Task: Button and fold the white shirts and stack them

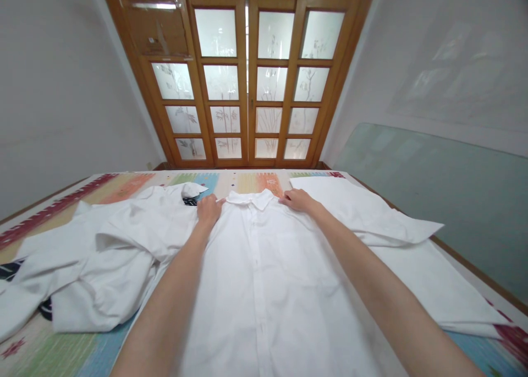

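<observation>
A white button-up shirt (289,272) lies front side up, its collar (252,200) pointing away from me and its button strip running down the middle. My left hand (209,209) pinches the shirt at the shoulder left of the collar. On the other side of the collar, my right hand (297,200) has its fingers closed on the right shoulder. My forearms reach over both sides of the shirt and hide parts of its edges and sleeves.
Rumpled white garments (111,256) with dark patterned bits lie at left. Flat folded white clothes (429,278) are stacked at right. Beneath is a colourful patterned cover (78,355). A pale glass panel (445,190) leans along the right wall; wooden glazed doors (247,113) stand behind.
</observation>
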Demonstrator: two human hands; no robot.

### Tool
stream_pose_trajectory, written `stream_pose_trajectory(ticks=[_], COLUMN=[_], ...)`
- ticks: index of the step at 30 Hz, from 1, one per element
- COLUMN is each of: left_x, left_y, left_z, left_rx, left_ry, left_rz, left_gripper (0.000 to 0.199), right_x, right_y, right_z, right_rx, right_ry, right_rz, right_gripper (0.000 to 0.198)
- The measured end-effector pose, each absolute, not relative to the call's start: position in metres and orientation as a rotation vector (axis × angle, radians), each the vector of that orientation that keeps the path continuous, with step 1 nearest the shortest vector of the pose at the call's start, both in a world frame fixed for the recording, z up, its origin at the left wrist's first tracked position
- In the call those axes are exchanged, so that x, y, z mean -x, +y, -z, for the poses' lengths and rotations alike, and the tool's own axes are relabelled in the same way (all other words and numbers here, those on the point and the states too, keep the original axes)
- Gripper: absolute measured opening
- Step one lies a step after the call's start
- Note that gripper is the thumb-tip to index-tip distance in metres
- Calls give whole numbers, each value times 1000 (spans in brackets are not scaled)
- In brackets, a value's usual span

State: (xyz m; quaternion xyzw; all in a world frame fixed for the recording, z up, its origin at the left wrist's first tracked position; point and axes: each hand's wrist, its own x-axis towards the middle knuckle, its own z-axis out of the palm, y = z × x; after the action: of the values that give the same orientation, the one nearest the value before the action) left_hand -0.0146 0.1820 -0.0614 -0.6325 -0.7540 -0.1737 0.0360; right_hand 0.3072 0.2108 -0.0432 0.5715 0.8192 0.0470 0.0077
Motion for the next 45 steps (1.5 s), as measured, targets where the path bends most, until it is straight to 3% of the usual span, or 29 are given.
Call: stream_pose_trajectory(ticks=[5,13,16,20,24,33,45], left_x=[11,0,-4,-10,-18,-33,-39], left_y=[182,169,162,153,133,88,68], left_z=[63,58,49,39,42,58,75], left_rx=[1948,1861,1861,2062,2521,2597,2456], left_ry=[-2237,-2137,-2142,-2075,-1933,-1850,-1894], left_rz=[536,592,695,841,728,159,342], left_gripper=[32,29,28,19,18,41,53], right_x=[-307,-266,-248,-222,-194,-166,-162], right_y=[203,188,174,148,119,84,87], right_z=[52,51,41,29,29,33,43], right_rx=[-1812,-2133,-2111,-1968,-1909,-2077,-2251], right_ry=[2649,2568,2651,2792,2740,2641,2588], right_rz=[-281,-497,-390,-89,143,124,193], right_gripper=[28,34,40,30,27,26,25])
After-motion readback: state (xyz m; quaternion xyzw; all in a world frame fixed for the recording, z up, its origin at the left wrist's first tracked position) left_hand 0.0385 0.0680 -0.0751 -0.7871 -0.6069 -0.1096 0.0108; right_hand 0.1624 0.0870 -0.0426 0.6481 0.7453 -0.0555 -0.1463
